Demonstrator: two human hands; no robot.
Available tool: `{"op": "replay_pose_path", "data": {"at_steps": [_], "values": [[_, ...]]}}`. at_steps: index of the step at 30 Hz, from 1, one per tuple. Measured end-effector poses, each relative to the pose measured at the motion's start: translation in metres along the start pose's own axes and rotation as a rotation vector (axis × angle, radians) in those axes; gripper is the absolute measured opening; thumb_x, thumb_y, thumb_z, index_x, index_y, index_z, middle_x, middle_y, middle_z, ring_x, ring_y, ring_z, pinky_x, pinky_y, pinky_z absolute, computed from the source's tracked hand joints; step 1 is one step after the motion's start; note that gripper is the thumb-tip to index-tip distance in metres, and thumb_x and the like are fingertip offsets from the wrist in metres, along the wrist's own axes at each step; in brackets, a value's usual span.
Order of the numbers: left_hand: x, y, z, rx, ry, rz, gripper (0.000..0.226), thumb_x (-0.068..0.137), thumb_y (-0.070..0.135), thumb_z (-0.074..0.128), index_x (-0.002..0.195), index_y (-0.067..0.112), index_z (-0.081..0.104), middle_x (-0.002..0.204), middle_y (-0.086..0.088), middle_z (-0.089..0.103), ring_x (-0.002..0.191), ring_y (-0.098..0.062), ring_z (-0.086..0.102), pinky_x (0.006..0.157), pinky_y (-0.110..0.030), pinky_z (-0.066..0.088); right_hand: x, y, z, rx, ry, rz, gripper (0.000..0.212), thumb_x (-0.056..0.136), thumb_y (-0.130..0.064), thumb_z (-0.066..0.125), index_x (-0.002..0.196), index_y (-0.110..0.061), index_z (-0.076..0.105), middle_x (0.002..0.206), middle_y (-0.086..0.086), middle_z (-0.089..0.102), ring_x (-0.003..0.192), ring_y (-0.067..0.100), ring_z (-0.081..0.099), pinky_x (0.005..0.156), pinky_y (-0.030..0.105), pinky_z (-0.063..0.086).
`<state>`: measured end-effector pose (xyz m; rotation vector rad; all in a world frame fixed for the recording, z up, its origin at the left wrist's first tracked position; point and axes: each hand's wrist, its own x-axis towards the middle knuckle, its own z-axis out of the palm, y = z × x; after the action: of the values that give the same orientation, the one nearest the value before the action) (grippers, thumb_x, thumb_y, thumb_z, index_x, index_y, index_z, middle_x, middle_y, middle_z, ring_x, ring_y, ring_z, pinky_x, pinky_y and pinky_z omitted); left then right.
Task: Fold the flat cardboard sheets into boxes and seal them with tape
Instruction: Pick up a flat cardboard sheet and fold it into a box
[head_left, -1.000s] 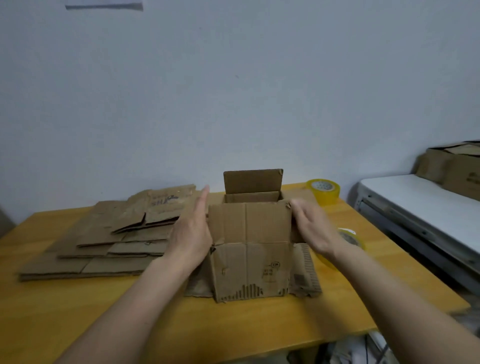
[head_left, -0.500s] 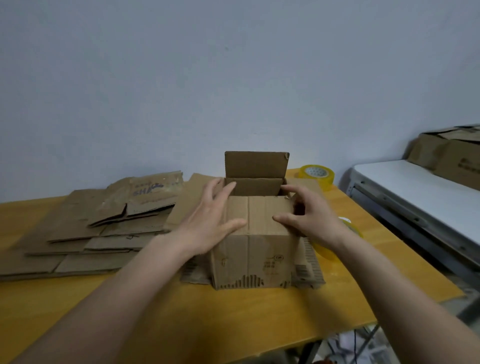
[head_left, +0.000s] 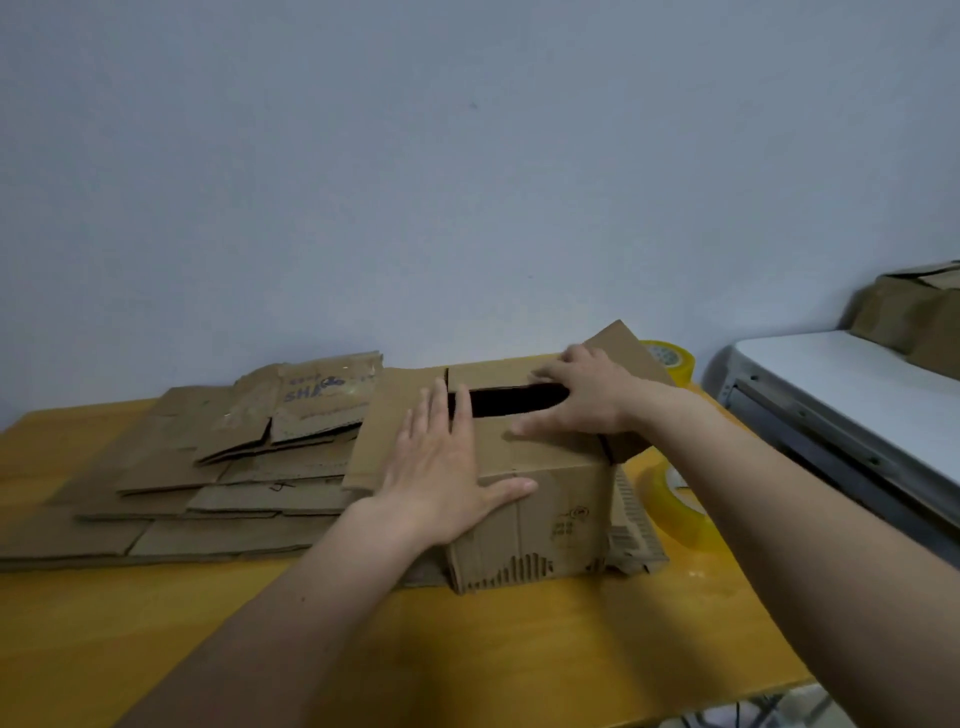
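Two top flaps of the box (head_left: 530, 499) lay nearly flat but had not met: a dark gap showed between them, running left to right across the top. The box stood on the bench (head_left: 519, 649), right of its middle, with ragged lower flaps splayed out at its base. The left hand (head_left: 441, 467) lay flat on the near flap, fingers straight and spread, thumb stretched along the near top edge, pressing rather than gripping. The right hand (head_left: 582, 397) rested at the right end of the gap, fingers extended leftward over the far flap, holding nothing as far as could be seen. A side flap (head_left: 628, 358) at the right stuck up and outward, unfolded. The likeliest trouble, to my eye, was spring-back: once either palm lifted to fetch tape, the creased board could have risen and widened the gap. Neither hand held tape, so one had to let go. The near roll of tape (head_left: 670, 506) sat just beside the box under the right forearm, where an elbow could have nudged it off the near-right edge; a second roll (head_left: 670, 358) stood farther back. Pressing unevenly might also have skewed the worn box. The stack of flat cardboard sheets (head_left: 208, 467) lay to the left, one sheet touching the box.
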<state>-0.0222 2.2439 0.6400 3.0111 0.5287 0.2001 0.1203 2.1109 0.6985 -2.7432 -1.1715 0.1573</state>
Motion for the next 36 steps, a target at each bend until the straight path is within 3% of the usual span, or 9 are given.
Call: {"op": "replay_pose_path", "data": {"at_steps": [9,11,14,19,22,25,28,32,36], "values": [[-0.008,-0.008,-0.04,0.065,0.113,-0.218,0.131,0.055,0.098,0.035,0.152,0.023,-0.01,0.16,-0.016,-0.006,0.147,-0.037,0.002,0.117,-0.053,0.003,-0.013,0.0,0.024,-0.177,-0.154,-0.058,0.094,0.076,-0.084,0.031,0.152,-0.034,0.009,0.161,-0.006,0.003,0.148,0.021,0.003,0.116,0.049,-0.005],[-0.013,-0.019,-0.052,-0.222,0.167,-0.262,0.126,0.06,0.086,0.056,0.151,0.028,-0.01,0.162,-0.008,0.002,0.147,-0.03,0.015,0.115,-0.048,0.019,-0.014,0.001,0.026,-0.155,-0.154,-0.052,0.096,0.075,-0.085,0.032,0.152,-0.033,0.008,0.161,-0.006,0.004,0.148,0.021,0.003,0.115,0.05,-0.007],[-0.015,-0.013,-0.054,-0.806,0.037,-0.005,0.128,0.062,0.072,0.069,0.149,0.036,-0.018,0.159,0.015,0.011,0.145,-0.013,0.019,0.113,-0.036,0.024,-0.016,-0.003,0.024,-0.139,-0.135,-0.034,0.095,0.078,-0.082,0.035,0.152,-0.03,0.008,0.161,-0.005,0.009,0.148,0.02,0.006,0.115,0.051,-0.007],[-0.01,0.011,-0.011,-0.228,-0.168,0.132,0.112,0.074,0.078,0.05,0.15,0.032,-0.018,0.158,0.012,-0.019,0.145,-0.013,-0.02,0.119,-0.044,-0.001,-0.033,-0.004,0.006,-0.246,0.023,0.03,0.089,0.081,-0.074,0.043,0.151,-0.025,0.018,0.16,0.005,0.012,0.147,0.025,0.006,0.118,0.05,0.001],[-0.007,0.016,-0.002,-0.149,-0.137,0.087,0.1,0.081,0.075,0.043,0.152,0.029,-0.01,0.158,0.004,-0.021,0.143,-0.02,-0.026,0.116,-0.043,-0.001,-0.05,0.008,-0.013,-0.375,0.314,0.265,0.07,0.083,-0.066,0.049,0.131,-0.015,0.041,0.135,0.016,0.043,0.126,0.035,0.038,0.099,0.045,0.035],[-0.008,0.025,-0.004,-0.105,-0.135,0.013,0.09,0.086,0.07,0.041,0.152,0.031,-0.006,0.16,-0.004,-0.018,0.146,-0.031,-0.015,0.117,-0.049,0.012,-0.058,0.019,-0.018,0.098,0.374,0.278,0.042,0.095,-0.047,0.044,0.11,-0.007,0.047,0.111,0.01,0.058,0.097,0.028,0.052,0.071,0.036,0.039],[-0.016,0.044,-0.007,-0.098,-0.145,-0.059,0.086,0.088,0.068,0.042,0.153,0.032,0.0,0.161,-0.01,-0.011,0.143,-0.04,0.014,0.114,-0.05,0.022,-0.062,0.004,-0.003,0.757,0.118,0.072,0.053,0.099,-0.049,0.034,0.123,-0.009,0.059,0.125,0.005,0.062,0.116,0.021,0.054,0.094,0.033,0.039],[-0.041,0.062,-0.013,-0.043,-0.096,-0.053,0.089,0.087,0.066,0.047,0.153,0.027,0.004,0.156,-0.014,0.005,0.131,-0.037,0.037,0.107,-0.045,0.035,-0.054,-0.003,0.041,0.471,0.265,0.175,0.049,0.099,-0.045,0.037,0.138,-0.016,0.047,0.152,0.011,0.033,0.139,0.027,0.031,0.11,0.037,0.027],[-0.07,0.067,-0.026,-0.043,-0.122,0.008,0.086,0.078,0.058,0.068,0.142,0.018,0.026,0.121,-0.005,0.025,0.106,-0.027,0.052,0.093,-0.036,0.044,-0.05,-0.002,0.051,0.313,0.336,0.211,0.049,0.092,-0.057,0.043,0.123,-0.023,0.06,0.124,0.001,0.061,0.113,0.024,0.057,0.089,0.038,0.048]]}}
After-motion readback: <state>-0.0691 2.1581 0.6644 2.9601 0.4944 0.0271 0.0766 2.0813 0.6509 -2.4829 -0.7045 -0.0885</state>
